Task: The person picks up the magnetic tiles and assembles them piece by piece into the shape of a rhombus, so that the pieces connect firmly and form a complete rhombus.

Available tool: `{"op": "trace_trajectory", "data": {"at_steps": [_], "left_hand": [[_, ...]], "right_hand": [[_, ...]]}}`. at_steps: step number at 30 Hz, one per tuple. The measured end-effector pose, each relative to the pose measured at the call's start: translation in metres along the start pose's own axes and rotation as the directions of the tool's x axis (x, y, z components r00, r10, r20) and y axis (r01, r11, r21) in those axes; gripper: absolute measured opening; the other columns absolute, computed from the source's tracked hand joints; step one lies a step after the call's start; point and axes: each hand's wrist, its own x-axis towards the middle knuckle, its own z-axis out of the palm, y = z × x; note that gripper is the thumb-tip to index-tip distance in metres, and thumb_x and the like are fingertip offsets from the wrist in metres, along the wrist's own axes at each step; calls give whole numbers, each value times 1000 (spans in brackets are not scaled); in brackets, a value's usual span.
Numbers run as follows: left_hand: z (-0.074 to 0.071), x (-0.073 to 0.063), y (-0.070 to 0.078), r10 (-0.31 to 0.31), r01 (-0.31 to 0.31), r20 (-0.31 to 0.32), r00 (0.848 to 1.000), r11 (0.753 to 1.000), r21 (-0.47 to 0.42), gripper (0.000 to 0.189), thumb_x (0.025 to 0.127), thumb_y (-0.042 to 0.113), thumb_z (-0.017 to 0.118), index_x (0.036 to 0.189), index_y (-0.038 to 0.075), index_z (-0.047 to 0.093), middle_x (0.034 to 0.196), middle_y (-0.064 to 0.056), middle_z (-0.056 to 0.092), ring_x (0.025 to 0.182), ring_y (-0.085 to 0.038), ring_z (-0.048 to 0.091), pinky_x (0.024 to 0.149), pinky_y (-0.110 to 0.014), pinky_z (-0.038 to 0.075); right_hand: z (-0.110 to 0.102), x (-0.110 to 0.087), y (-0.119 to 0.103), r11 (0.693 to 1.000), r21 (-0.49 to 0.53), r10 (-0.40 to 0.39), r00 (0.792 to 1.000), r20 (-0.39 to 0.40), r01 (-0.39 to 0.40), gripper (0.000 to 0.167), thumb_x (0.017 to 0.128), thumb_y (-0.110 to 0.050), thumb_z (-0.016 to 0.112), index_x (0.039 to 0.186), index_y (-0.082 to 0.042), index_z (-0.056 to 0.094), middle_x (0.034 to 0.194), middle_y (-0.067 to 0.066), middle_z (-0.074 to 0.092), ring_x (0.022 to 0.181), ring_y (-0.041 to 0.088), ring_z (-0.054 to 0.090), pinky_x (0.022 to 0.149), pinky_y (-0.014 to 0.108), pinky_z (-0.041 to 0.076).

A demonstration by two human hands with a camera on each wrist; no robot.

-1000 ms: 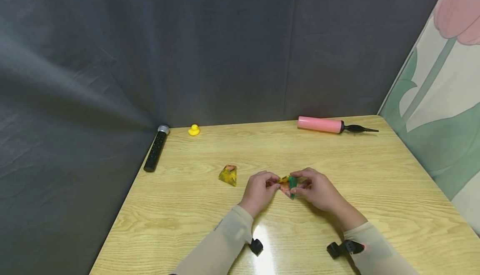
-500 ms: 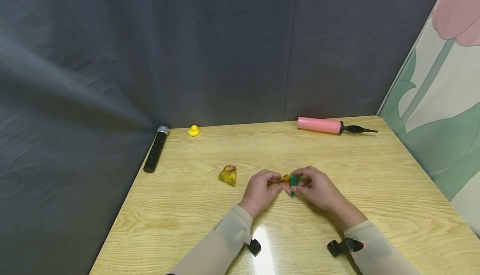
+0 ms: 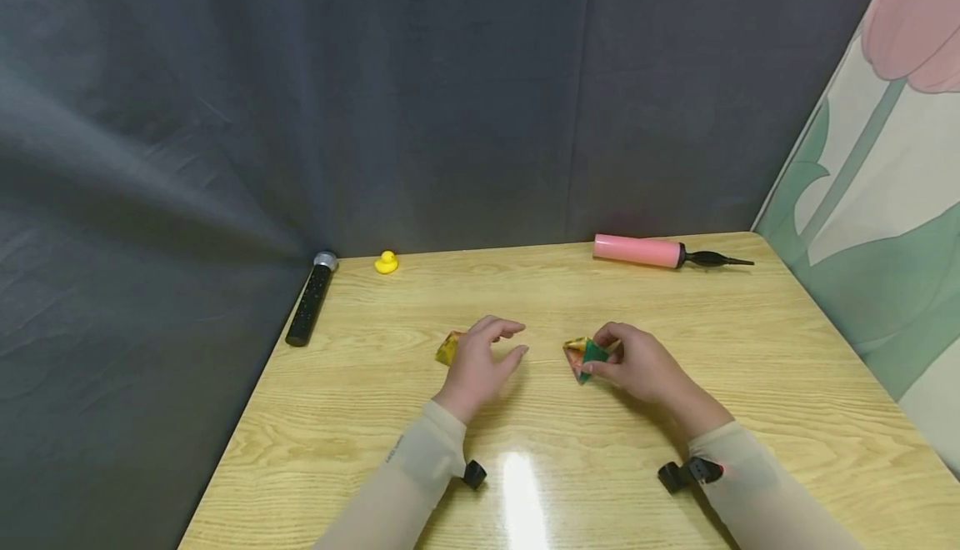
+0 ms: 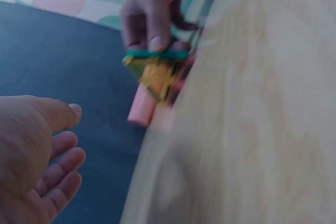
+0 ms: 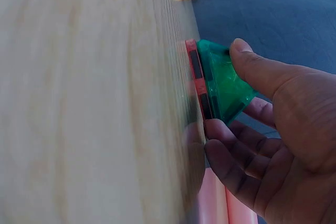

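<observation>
My right hand pinches a green triangular magnetic tile between thumb and fingers. It stands joined to a red-orange tile and a yellow tile, forming a small angled piece low over the table. In the right wrist view a red edge with dark magnets lies along the table side of the green tile. My left hand is off to the left, thumb and fingers apart, holding nothing. Partly hidden behind it, a second piece of yellow and reddish tiles lies on the table.
Along the back of the wooden table lie a black microphone, a yellow rubber duck and a pink balloon pump. A dark curtain hangs behind, and a flower-patterned panel stands at the right.
My left hand has let go of the joined tiles and moved left, in front of the second piece. My right hand keeps hold of the green tile, shifted slightly away from me.
</observation>
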Motion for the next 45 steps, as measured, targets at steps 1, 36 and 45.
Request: {"op": "trace_trajectory", "data": {"at_steps": [1, 36, 45], "left_hand": [[-5, 0, -2, 0, 0, -15, 1000, 1000, -1, 30, 99, 26, 77, 128, 26, 72, 122, 6, 67, 115, -13, 62, 98, -45, 55], [-77, -14, -113, -275, 310, 227, 934, 941, -136, 73, 82, 23, 92, 148, 15, 60, 144, 5, 61, 133, -21, 57, 111, -43, 47], [-74, -13, -114, -253, 264, 195, 947, 964, -29, 52, 83, 21, 91, 132, 19, 72, 127, 5, 69, 119, -18, 64, 102, -42, 54]], "right_hand": [[-1, 1, 0, 1000, 2, 6, 1000, 8, -6, 41, 88, -35, 88, 114, -10, 68, 107, 5, 69, 84, 18, 61, 71, 34, 54], [-4, 14, 16, 1000, 20, 9, 999, 44, -10, 30, 93, -14, 82, 120, -5, 74, 104, 4, 69, 87, 19, 61, 77, 39, 53], [-5, 15, 16, 1000, 18, -8, 999, 41, 7, 31, 91, -10, 83, 120, -2, 75, 99, 3, 67, 85, 20, 60, 75, 38, 53]]}}
